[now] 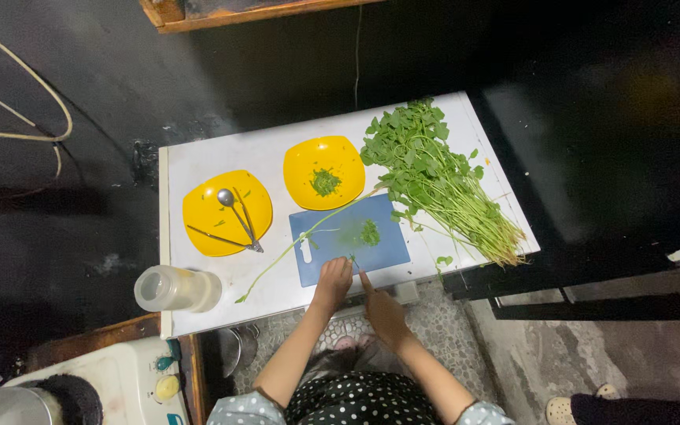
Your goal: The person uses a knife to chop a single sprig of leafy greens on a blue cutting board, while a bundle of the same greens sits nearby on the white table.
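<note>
blue cutting board [379, 256] lain at surface [214, 157] near edge, chopped greens [369, 233] just beyond hands | left hand [333, 283] curled on board, grip undeterminable | right hand [383, 311] forefinger extended to board

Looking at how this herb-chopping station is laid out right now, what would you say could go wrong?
1. The clear jar lies on its side at the white table's front-left corner; it might roll off.
2. The bunch of greens reaches the right edge, so stems could slip to the floor.
3. The left hand and right hand work at the blue cutting board's near edge, which sits close to the table front; a push could shift it off.
</note>
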